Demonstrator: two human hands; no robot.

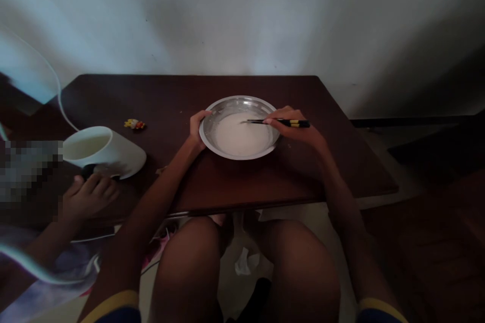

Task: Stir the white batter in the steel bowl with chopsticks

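Observation:
A round metal bowl (212, 147) holds a smooth, pale, whitish liquid (242, 136). My left hand (198, 128) is closed on the bowl's left side, its thumb over the rim. In my right hand (295, 123), above the bowl's right rim, are black chopsticks (301, 123) with gold bands. They lie nearly level, and their thin tips reach over the middle of the bowl, at or just above the liquid.
The dark wooden table (242, 189) stands against a pale wall. At the left, another person's hand (93, 192) grips the black handle of a white pot (129, 154). Behind it lie a small yellow-and-red toy figure (134, 124) and a white cord (58, 91).

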